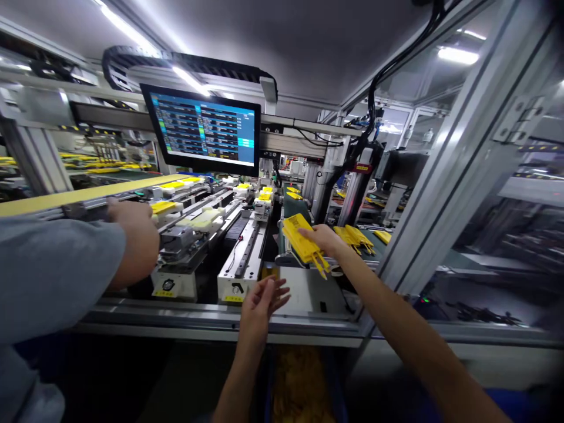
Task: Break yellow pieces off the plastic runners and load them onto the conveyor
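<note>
Gripping a yellow pack in the right hand by the near end of the green belt, beside other packs, with the left hand empty and loosely spread near a white rail.

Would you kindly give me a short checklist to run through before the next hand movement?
1. Right hand gripping the yellow packet: ok.
2. Number of packets in that grip: cannot tell, they may overlap.
3. Left hand free: ok, open with nothing visible in it.
4. Co-worker's hand apart from both: ok, off to the left.
5. Screen lit: ok.
6. Its writing legible here: not ok, too small.
</note>
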Motion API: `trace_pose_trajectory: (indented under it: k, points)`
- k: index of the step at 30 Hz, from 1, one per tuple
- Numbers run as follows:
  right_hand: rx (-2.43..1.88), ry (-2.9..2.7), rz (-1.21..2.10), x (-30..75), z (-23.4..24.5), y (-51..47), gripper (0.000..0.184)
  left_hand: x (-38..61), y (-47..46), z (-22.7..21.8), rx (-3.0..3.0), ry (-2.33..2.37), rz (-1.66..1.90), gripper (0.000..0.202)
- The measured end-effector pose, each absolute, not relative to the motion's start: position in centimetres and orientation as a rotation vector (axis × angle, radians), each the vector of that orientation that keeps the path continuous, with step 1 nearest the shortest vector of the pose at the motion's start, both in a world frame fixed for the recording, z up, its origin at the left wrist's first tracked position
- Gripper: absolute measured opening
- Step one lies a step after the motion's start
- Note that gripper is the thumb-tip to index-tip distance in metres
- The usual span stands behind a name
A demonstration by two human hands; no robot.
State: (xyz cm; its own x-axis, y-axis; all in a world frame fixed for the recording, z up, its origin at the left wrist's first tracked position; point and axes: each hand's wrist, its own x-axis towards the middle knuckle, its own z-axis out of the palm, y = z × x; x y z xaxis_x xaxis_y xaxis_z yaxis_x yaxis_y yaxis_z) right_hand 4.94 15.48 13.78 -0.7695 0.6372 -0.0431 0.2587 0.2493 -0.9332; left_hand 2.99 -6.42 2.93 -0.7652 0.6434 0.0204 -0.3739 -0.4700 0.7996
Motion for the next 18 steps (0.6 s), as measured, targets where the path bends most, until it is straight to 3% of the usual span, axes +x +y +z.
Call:
trace_pose_trajectory:
  k: [5, 10, 13, 15, 18]
  points:
    - [-0.706, -2.623, 1.159, 11.6, 10.3, 7.1, 0.029, 6.5, -4.9, 2.0, 0.1, 0.68, 2.25, 0.055]
    - [-0.548, -2.81, 0.864, 13.6, 7.0, 4.1, 0.033, 9.3, -5.8, -1.0, -0.263, 0.686, 2.262, 0.04]
    - [-0.687, -2.668, 0.618, 11.9, 9.4, 8.8, 0.036, 9.1, -7.5, -3.6, -0.344, 0.805, 2.212, 0.031]
    - [-0.995, -2.521, 0.409, 10.2, 12.3, 13.8, 0.026, 8.9, -8.8, -5.1, -0.285, 0.93, 2.165, 0.031]
    - [-1.264, -2.398, 0.375, 7.6, 16.0, 20.7, 0.025, 9.1, -10.4, -6.5, -0.105, 1.192, 2.089, 0.031]
